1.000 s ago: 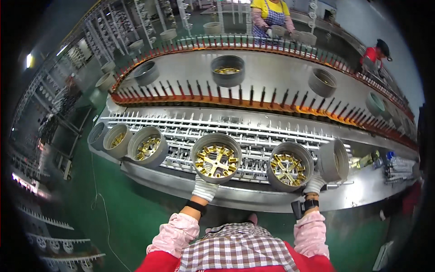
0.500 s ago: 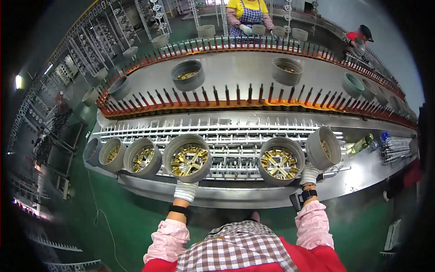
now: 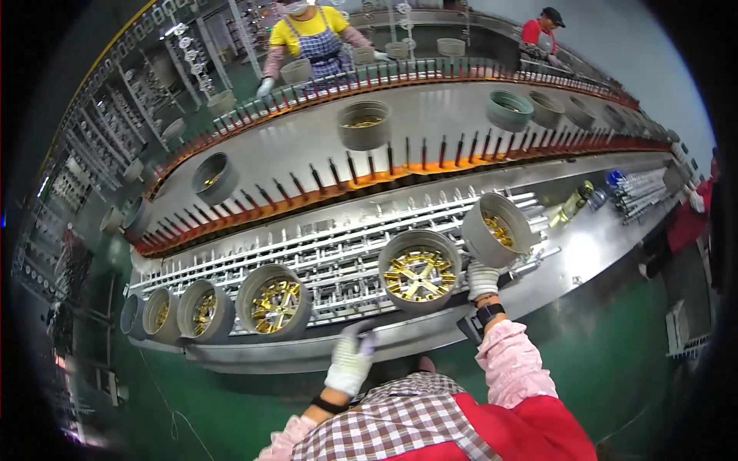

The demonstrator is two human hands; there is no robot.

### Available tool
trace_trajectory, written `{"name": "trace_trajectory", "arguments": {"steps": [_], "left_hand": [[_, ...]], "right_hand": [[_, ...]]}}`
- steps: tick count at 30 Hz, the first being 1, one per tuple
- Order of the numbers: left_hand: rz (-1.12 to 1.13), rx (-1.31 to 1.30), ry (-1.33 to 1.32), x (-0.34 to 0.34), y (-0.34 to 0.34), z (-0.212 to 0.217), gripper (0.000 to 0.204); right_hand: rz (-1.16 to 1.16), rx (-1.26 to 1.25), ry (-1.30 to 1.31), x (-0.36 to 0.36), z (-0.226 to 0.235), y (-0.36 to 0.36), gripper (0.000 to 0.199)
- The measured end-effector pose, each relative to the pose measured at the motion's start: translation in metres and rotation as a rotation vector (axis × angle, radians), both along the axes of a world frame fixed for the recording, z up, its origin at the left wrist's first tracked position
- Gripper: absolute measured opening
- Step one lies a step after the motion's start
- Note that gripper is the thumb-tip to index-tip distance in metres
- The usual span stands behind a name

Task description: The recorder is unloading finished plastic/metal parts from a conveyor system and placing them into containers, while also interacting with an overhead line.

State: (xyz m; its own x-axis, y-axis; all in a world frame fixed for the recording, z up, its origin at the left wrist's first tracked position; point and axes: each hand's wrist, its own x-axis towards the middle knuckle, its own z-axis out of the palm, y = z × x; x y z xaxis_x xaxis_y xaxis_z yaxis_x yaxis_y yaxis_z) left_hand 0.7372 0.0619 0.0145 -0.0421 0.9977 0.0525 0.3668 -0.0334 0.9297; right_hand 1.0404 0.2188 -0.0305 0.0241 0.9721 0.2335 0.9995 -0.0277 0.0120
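Observation:
My right hand [image 3: 483,280], in a white glove, grips the near lower side of a grey round tub [image 3: 475,238] with gold-coloured metal pieces inside. This tub is tilted, and it hides some of the fingers. Just left of it stands another grey tub [image 3: 392,296], its gold pieces laid around a cross-shaped divider. My left hand [image 3: 351,361], gloved too, hangs in front of the bench edge, clear of the tubs. Its fingers are slightly blurred but look loosely apart, with nothing seen in them. Nearest to it is a third grey tub [image 3: 247,311] of gold pieces.
Several smaller-looking tubs [image 3: 188,326] line the bench at left. Metal rods [image 3: 338,280] form a rack under the tubs. Behind runs a conveyor with upright red-and-black pins [image 3: 350,167] and more tubs [image 3: 365,137]. Bottles [image 3: 573,203] lie at right. Two co-workers [image 3: 315,38] [image 3: 540,34] stand beyond.
My left hand has come off the tub it was touching and dropped toward my body. My right hand stays on the tilted tub. The view has turned, and tubs on the conveyor have shifted.

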Motion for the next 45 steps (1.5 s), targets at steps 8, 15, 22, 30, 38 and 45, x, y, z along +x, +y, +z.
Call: {"name": "trace_trajectory", "arguments": {"steps": [8,15,22,30,38,45], "left_hand": [[-0.129,-0.055,-0.231,0.084,0.056,-0.012,0.022],[-0.261,0.303,0.575,0.100,0.080,-0.016,0.027],[-0.245,0.309,0.852,0.096,0.073,-0.021,0.037],[-0.207,0.415,0.695,0.038,0.097,0.030,0.018],[-0.373,0.349,1.253,0.038,0.075,-0.055,0.027],[-0.294,0.182,0.696,0.074,0.073,-0.037,0.036]], "right_hand": [[-0.043,-0.126,0.137,0.000,0.003,0.004,0.023],[-0.089,-0.242,0.147,0.000,0.012,0.004,0.029],[-0.075,-0.162,0.177,-0.001,0.021,0.001,0.029],[-0.049,-0.183,0.156,0.012,0.023,0.005,0.030],[0.098,0.259,0.606,0.041,-0.041,0.022,0.027],[0.121,0.283,0.478,0.104,-0.013,-0.027,0.023]]}}
